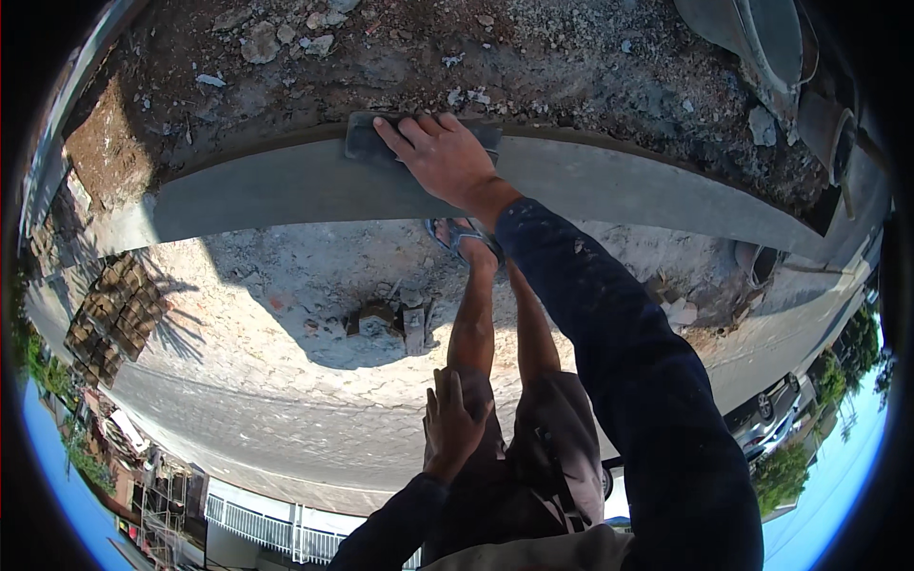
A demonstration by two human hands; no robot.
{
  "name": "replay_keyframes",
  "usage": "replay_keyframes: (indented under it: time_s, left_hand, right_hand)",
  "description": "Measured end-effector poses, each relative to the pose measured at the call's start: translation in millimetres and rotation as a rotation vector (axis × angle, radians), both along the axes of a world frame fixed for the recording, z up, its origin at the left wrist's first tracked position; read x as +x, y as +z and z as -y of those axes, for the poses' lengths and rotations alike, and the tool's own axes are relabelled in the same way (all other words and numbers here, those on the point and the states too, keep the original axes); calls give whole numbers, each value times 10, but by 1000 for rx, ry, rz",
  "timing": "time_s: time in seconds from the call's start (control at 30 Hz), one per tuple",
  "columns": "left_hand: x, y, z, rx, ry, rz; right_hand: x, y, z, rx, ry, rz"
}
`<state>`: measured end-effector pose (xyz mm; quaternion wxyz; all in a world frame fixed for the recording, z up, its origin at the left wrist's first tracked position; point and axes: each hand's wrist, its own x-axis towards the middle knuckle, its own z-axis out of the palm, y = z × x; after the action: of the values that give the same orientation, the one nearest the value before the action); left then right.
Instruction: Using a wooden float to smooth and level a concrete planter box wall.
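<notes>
My right hand (444,160) is closed on a dark, flat plastering float (362,139). The float lies on the far side of the top of a smooth grey concrete curb (276,190), close to its soil edge. One finger stretches along the float's upper side, and the grip beneath my palm is hidden. My left hand (453,424) lies on my left knee with the fingers stretched out, holding nothing. Below the curb, my sandalled foot (459,238) stands on the dusty ground, partly under the curb's near edge.
Rubble-strewn soil (400,57) borders the curb's far side. A bucket-like container (771,48) stands at the far right. Stacked brown blocks (116,319) sit to the left, and a broken block (378,321) lies near my feet. Paving (286,409) stretches behind me toward a parked car (769,419).
</notes>
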<state>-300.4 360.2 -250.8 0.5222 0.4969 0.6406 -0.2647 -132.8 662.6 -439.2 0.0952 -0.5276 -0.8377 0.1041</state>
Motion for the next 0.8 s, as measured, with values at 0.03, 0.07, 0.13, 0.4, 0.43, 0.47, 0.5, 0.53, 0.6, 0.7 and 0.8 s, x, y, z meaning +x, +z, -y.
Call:
replay_keyframes:
  time_s: [0.03,0.07,0.13,0.4,0.43,0.47,0.5,0.53,0.6,0.7,0.8]
  left_hand:
    - [18,66,-56,-12,5,-28]
    - [24,96,-105,-22,13,-52]
    - [19,-56,-145,-40,70,-68]
    - [130,-171,-80,-93,43,-164]
    - [212,-212,-68,-82,53,-124]
    - [243,-203,-77,-69,55,-106]
    - [269,-206,-84,-66,54,-114]
    - [264,-209,-105,-53,52,-118]
    - [155,-120,-111,-53,47,-140]
    - [224,-151,-113,-46,93,-112]
    - [314,-158,-150,-77,101,-129]
  right_hand:
    - [125,14,139,-89,2,34]
    - [425,87,347,-175,8,74]
    - [1136,152,1009,-256,-67,123]
    - [1155,468,839,-157,-98,54]
    - [923,430,570,-157,-60,54]
    - [641,254,341,-117,-40,61]
    - [472,103,211,-75,-18,63]
    - [451,46,200,-70,-19,49]
    - [432,24,294,-124,-5,25]
    - [1486,258,1156,-294,-182,188]
    - [2250,490,1853,-381,-279,342]
